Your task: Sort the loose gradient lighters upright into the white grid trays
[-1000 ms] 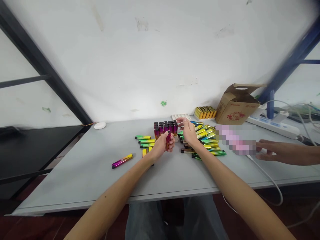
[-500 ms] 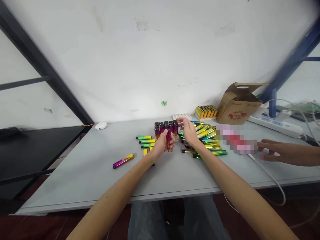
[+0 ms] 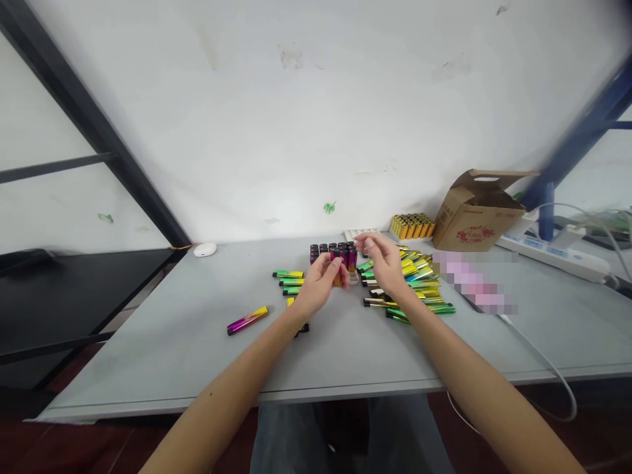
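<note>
My left hand [image 3: 320, 282] is closed round a purple and orange lighter [image 3: 338, 279] with a black top, in front of a block of upright purple lighters [image 3: 351, 258]. Just right of that block my right hand [image 3: 384, 261] hovers with its fingers apart and nothing visible in them. Below and beside it lies a pile of green, yellow and blue lighters [image 3: 419, 284]. Several green-yellow lighters [image 3: 292, 282] lie to the left of my left hand. A single purple-yellow lighter [image 3: 247, 320] rests farther left on the grey table [image 3: 178, 355].
At the back stand a tray of yellow lighters [image 3: 413, 226], an open cardboard box [image 3: 474, 220] and a white power strip [image 3: 553, 255]. A blurred-out pink object [image 3: 474, 283] with a cable lies on the right. A white case [image 3: 205, 249] sits back left.
My right hand has shifted slightly right and down, while my left hand has turned a little and still holds its lighter. The other person's hand at the right has left the view.
</note>
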Demonstrator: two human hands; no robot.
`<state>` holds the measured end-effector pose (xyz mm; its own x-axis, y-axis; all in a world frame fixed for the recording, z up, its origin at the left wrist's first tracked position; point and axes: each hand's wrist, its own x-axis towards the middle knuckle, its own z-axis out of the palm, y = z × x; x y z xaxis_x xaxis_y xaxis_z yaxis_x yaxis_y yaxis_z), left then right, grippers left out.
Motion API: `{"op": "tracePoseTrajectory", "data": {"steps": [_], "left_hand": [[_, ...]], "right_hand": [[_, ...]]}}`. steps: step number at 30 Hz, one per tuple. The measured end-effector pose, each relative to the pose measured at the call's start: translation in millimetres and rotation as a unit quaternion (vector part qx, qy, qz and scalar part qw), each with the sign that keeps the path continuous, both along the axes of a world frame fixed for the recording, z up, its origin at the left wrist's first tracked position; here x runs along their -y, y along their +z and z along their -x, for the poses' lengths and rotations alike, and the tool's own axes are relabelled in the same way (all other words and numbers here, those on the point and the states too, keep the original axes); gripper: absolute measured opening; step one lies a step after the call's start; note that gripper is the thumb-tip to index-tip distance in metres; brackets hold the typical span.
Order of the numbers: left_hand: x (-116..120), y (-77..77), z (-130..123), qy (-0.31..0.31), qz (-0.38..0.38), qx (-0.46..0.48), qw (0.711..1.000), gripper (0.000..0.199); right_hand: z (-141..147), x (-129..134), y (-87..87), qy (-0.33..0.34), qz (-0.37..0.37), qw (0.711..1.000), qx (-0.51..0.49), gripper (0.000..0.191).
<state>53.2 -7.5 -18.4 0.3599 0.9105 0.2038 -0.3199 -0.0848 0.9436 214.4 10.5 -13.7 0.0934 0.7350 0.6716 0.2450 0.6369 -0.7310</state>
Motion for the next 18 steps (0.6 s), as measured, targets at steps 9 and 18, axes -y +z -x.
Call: {"op": "tracePoseTrajectory", "data": {"steps": [9, 18], "left_hand": [[-6, -5.7, 7, 0.097, -0.066, -0.096, 0.988, 0.03], [0, 11.2, 16, 0.184, -0.171, -0.155, 0.956, 0.029]], "right_hand": [[20, 16, 9.9, 0.079, 0.08, 0.994, 0.004, 0.02], [8, 1, 8.8, 0.088, 0.131, 0.978, -0.137, 0.028]]}}
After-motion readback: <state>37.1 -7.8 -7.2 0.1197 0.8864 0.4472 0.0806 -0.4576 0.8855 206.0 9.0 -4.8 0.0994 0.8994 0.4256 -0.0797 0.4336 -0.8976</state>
